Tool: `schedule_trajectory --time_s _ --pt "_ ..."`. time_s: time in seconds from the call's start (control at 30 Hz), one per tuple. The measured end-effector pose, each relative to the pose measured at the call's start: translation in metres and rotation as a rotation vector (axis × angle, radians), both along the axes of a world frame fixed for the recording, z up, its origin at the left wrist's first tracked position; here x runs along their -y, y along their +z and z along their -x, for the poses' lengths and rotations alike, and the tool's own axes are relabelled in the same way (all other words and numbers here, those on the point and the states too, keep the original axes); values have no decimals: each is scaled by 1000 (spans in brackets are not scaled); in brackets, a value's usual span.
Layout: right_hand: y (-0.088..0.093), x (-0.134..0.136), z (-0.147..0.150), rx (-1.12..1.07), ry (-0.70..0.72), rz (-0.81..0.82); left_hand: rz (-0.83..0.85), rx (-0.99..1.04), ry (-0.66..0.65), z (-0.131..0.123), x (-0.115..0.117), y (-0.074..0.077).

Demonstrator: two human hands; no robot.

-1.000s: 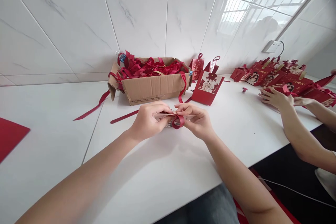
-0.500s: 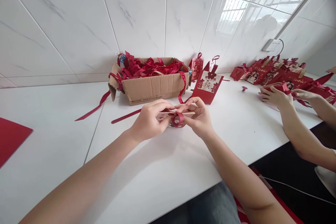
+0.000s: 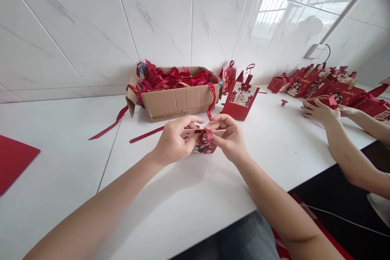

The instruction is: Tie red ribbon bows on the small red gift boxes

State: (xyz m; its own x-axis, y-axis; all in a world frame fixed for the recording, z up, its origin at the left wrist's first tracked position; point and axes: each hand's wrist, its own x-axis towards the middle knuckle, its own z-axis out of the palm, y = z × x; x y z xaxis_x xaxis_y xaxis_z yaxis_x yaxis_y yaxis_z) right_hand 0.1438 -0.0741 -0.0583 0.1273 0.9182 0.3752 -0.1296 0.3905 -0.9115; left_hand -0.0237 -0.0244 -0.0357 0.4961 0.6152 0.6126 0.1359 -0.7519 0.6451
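Note:
A small printed gift box [image 3: 203, 148] stands on the white table between my hands, partly hidden by them. At its top a dark red ribbon [image 3: 207, 136] curls in a loop. My left hand [image 3: 176, 138] grips the box's upper left side, thumb in front and fingers bent over the top edge. On the other side my right hand [image 3: 228, 135] pinches at the ribbon and the upper right edge. My fingers partly cover the ribbon, so how it is fastened cannot be seen. A red strip [image 3: 146, 135] lies just left of the box.
Behind my hands a cardboard box [image 3: 178, 105] holds many red ribbons. A red gift box [image 3: 239, 99] stands right of it. Red card [image 3: 16, 162] lies at the left. At the right, a co-worker's hands [image 3: 323, 111] hold a red box near several finished-looking boxes [image 3: 317, 85].
The box between my hands has tilted a little, so more of its printed front shows. My fingertips have drawn slightly apart above it; both hands keep their hold.

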Motion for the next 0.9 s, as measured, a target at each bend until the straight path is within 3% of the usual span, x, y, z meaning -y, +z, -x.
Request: schedule_trajectory --time_s 0.13,0.27,0.43,0.63,0.8,0.9 --pt "-2 -3 -5 56 101 -61 -82 -74 44 3 -4 9" --pt "-2 -9 -11 -90 147 -4 -12 -91 19 6 -4 16" --pt "-2 -14 -14 -219 96 110 73 -37 -37 6 -1 16" --pt "-4 -17 -15 -326 70 181 3 -31 -32 6 -5 12" --pt "-1 -13 -10 -316 -58 138 23 -11 -73 5 -8 11" --pt "0 -10 -7 -251 -55 107 84 -10 -84 4 -7 11"
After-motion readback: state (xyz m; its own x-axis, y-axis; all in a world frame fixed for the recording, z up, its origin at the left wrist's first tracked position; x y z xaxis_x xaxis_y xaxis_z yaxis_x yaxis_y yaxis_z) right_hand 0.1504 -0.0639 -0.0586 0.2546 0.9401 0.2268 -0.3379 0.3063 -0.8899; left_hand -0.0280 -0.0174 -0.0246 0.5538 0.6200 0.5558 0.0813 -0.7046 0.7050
